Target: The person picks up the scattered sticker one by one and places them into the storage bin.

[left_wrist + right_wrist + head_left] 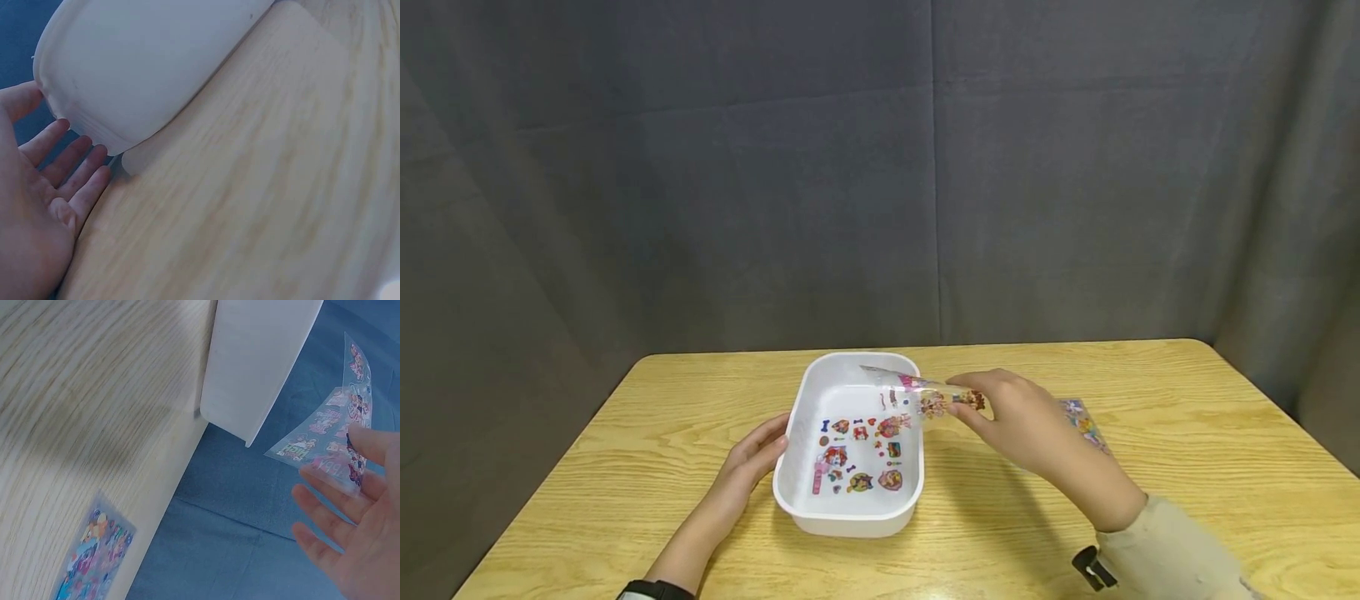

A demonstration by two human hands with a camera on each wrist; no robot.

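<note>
A white plastic tub stands on the table, with a clear sheet of cartoon stickers lying flat in its bottom. My left hand is at the tub's left side. Its fairly straight fingers touch the outer wall, and the thumb lies by the rim, as the left wrist view also shows. Between thumb and fingers my right hand pinches another clear sticker sheet, which bends and reaches over the tub's right rim. In the right wrist view this sheet is curved, its far corners free.
A further colourful sticker sheet lies on the wooden table right of the tub, partly hidden behind my right hand and forearm. A dark grey curtain hangs behind the table's far edge.
</note>
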